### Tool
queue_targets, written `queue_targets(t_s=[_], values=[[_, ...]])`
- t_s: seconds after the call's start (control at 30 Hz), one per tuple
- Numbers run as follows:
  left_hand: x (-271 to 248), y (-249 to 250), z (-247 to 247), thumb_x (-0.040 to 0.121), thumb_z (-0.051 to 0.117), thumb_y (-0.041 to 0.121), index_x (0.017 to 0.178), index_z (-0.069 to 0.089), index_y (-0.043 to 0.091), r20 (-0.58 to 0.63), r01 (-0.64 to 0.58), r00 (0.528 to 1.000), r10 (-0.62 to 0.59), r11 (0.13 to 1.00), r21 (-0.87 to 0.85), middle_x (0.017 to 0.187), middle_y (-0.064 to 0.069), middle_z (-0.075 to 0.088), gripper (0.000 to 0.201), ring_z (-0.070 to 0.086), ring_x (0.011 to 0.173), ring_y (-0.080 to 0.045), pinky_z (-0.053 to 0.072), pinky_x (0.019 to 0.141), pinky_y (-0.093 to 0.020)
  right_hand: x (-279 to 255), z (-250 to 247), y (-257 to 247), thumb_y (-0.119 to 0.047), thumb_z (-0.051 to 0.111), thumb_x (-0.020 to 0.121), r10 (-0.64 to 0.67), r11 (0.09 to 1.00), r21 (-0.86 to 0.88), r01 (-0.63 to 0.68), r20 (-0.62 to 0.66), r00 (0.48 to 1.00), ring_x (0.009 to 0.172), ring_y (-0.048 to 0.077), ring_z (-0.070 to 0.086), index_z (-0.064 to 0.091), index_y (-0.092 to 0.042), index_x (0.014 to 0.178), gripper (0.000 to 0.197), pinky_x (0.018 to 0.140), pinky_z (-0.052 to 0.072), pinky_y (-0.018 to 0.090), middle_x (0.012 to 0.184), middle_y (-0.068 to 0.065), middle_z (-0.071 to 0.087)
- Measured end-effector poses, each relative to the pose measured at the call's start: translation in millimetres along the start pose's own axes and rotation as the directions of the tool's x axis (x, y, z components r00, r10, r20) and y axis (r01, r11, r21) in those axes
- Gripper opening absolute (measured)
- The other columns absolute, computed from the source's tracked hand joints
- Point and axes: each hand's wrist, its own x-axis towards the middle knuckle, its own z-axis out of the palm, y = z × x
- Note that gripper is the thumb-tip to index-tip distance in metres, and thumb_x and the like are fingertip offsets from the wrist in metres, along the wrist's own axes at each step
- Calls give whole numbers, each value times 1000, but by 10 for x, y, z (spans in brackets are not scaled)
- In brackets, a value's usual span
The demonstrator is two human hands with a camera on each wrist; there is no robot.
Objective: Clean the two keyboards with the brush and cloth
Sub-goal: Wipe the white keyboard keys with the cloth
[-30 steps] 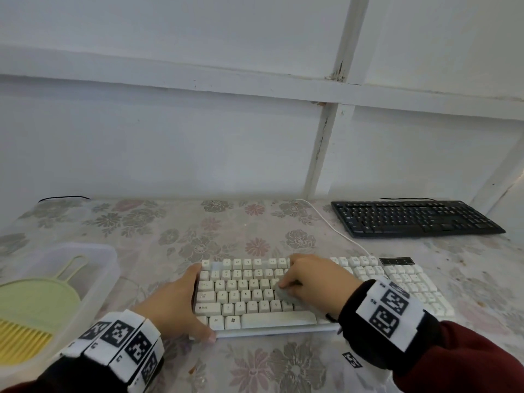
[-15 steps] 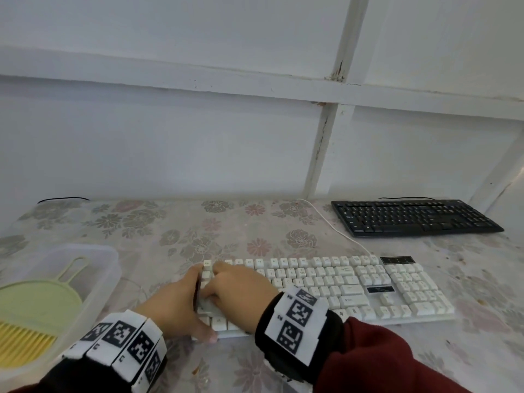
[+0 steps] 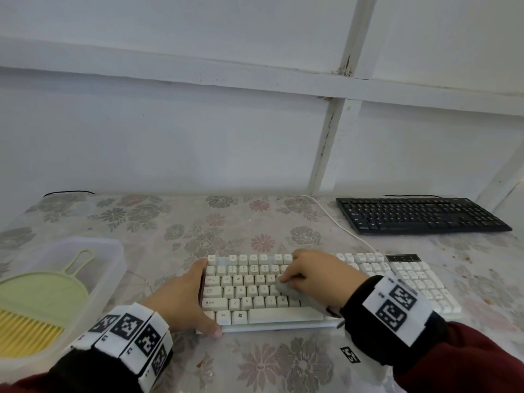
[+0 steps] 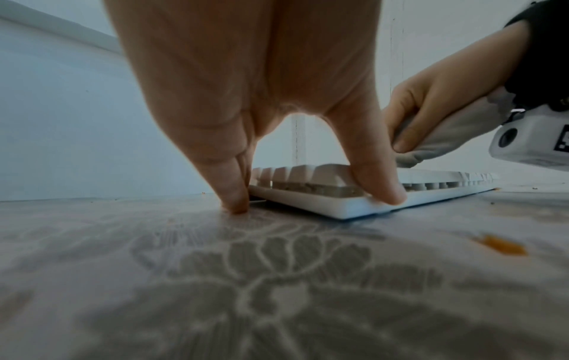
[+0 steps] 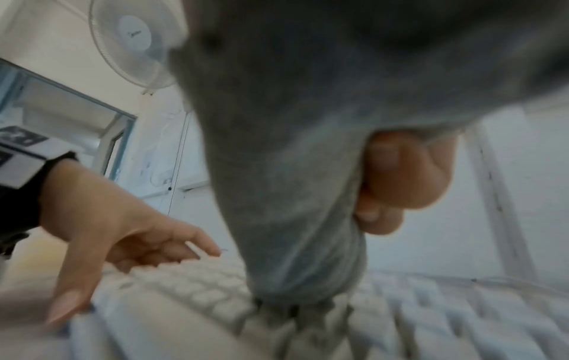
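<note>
**Grey cloth swings back to mid-keys**

Grey cloth (image 3: 297,292), bunched in my right hand (image 3: 320,275), has swept from the white keyboard (image 3: 411,282)'s left end back to its middle. My left hand (image 3: 181,299) stays braced against that end, fingers straight. Wiping continues; the black keyboard (image 3: 419,215) waits beyond, the brush (image 3: 34,307) left of it.
</note>
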Motion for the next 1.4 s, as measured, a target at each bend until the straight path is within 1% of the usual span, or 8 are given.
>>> queue_targets(t_s=[0.1,0.17,0.3,0.4,0.7,0.9,1.17,1.4], values=[[9,-9,3,53,87,39,149,0,28,-5,2,1000,-2,1000,5,133,11,50,130,51,118,-13,42,103,-31,69,-31,-261,-26,49,96,-70,991,102,81,-106,992,79,5,44,67,-23,116,27,68,29,13,79,-17,38],[7,-13,-3,54,87,38,148,2,28,-5,2,1000,-2,1000,14,127,11,53,127,53,113,-13,44,99,-29,187,31,-543,-24,50,95,-143,972,167,167,-144,979,82,10,45,66,-22,117,28,72,31,19,86,-8,42],[18,-41,-37,55,88,29,147,5,28,23,-24,999,24,1000,-5,124,8,55,124,55,112,-14,45,97,-28,383,255,-902,-15,53,90,-244,956,162,245,-25,969,82,17,43,68,-15,115,29,63,33,26,79,-4,33],[16,-49,-53,56,87,29,148,2,29,30,-26,999,26,1000,9,129,9,53,126,53,115,-14,43,100,-29,360,332,-850,-14,49,91,-209,971,110,212,-42,977,80,17,41,67,-17,116,31,57,31,24,90,-2,34],[7,-36,-31,52,88,35,148,3,31,21,-23,1000,23,1000,-9,135,15,47,128,49,120,-10,39,106,-32,53,158,-223,-18,51,94,-54,994,90,58,-46,997,88,12,47,64,-22,122,32,72,36,16,94,-6,42],[-21,3,-38,55,88,33,147,3,29,20,-41,999,42,999,-13,134,16,46,125,48,120,-9,38,106,-28,-88,-30,131,-13,51,92,96,993,75,-95,-9,995,87,9,47,67,-20,117,30,67,35,13,76,-17,38],[-27,9,-31,55,87,33,147,4,31,18,-46,999,46,999,-13,127,19,46,124,48,117,-6,39,103,-25,-154,130,174,-19,55,92,50,989,143,-38,-85,995,74,0,41,67,-26,117,29,63,30,6,79,-18,34],[-5,-17,-31,53,87,35,146,5,31,25,-54,998,55,998,-24,130,18,45,125,48,117,-5,39,102,-25,-433,88,602,-21,54,94,173,978,137,-159,-97,980,73,-4,42,66,-28,117,27,64,32,5,82,-17,40]])
